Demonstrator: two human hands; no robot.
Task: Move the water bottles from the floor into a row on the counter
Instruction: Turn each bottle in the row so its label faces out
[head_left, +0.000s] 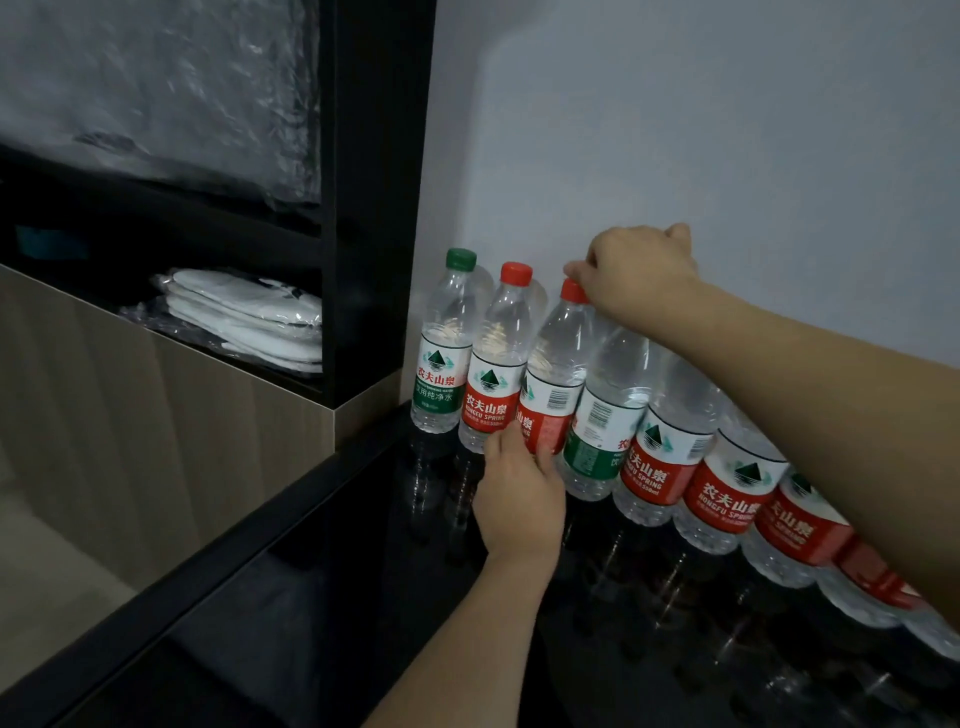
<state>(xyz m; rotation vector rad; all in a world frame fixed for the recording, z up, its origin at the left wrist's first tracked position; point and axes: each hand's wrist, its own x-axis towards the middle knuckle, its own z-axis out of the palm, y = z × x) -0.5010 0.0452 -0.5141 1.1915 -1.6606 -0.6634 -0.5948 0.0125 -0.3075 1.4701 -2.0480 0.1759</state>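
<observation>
My right hand (641, 270) pinches the red cap (573, 291) of the third bottle (553, 384) while my left hand (519, 499) below cups its labelled base.

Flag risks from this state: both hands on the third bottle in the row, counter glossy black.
1. The third bottle leans left, held at the cap by the right hand and at the label by the left hand. It touches the red-label neighbour; a nudge could topple that and the green-cap bottle.
2. The right forearm crosses above the bottles to the right; lowering it could sweep them.
</observation>
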